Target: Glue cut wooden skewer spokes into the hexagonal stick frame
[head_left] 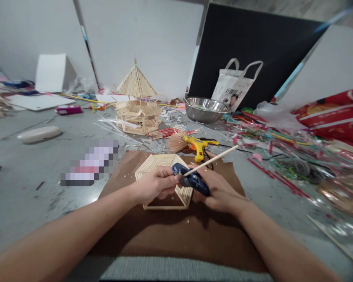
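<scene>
My right hand [220, 192] is wrapped round a dark blue plier-like cutter [201, 186]. A thin pale wooden stick [214, 159] crosses the tool and points up to the right. With its fingers pinched, my left hand [157, 183] grips the stick's lower end beside the tool's head. Fingers partly hide where stick and tool meet. Under both hands lies a polygonal frame of pale sticks [164, 159], some sides filled with rows of sticks. It rests on a brown sheet [153, 235].
Behind the sheet are a yellow glue gun [199, 147], a stick pagoda model [138, 84] and a metal bowl [207, 109]. A pixelated object [91, 164] and a white case [39, 134] lie left. Plastic scraps and red sticks [282, 178] litter the right.
</scene>
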Action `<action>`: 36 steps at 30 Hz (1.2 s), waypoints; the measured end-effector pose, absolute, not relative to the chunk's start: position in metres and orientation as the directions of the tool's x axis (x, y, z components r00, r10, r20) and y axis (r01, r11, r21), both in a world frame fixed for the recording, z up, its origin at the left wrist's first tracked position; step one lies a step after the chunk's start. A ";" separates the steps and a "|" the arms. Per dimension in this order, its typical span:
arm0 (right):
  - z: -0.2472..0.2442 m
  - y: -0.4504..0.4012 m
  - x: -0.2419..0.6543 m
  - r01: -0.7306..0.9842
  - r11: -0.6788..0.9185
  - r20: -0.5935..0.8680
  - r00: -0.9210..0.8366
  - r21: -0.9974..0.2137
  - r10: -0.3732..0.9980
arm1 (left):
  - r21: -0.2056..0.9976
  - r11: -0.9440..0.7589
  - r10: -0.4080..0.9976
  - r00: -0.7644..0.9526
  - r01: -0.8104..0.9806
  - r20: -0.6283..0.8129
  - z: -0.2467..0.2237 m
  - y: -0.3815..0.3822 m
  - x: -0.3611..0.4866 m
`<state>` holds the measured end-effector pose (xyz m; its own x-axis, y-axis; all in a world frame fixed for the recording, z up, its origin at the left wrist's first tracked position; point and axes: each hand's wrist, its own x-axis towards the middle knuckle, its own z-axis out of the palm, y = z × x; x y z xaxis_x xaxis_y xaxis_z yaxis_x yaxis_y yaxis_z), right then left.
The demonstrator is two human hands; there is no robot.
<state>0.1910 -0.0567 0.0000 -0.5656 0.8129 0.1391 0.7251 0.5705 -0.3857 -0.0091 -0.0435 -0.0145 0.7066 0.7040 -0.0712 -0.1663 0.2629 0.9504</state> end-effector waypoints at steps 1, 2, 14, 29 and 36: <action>0.000 -0.057 0.191 0.727 0.565 0.131 -0.564 -0.389 0.815 | 0.947 0.274 0.696 0.714 -0.167 -0.076 -0.014 -0.043 -0.010; 0.000 -0.057 0.191 0.729 0.559 0.124 -0.561 -0.395 0.819 | 0.943 0.286 0.689 0.720 -0.169 -0.080 -0.014 -0.043 -0.010; 0.002 -0.060 0.188 0.761 0.491 0.085 -0.506 -0.424 0.858 | 0.942 0.257 0.748 0.661 -0.215 -0.053 -0.011 -0.041 -0.008; 0.002 -0.045 0.168 0.756 0.210 -0.231 -0.432 -0.620 0.872 | 0.948 0.315 0.834 0.461 0.055 -0.304 -0.010 -0.029 -0.014; -0.002 -0.043 0.167 0.763 0.189 -0.255 -0.422 -0.618 0.870 | 0.939 0.328 0.838 0.425 0.106 -0.341 -0.010 -0.028 -0.013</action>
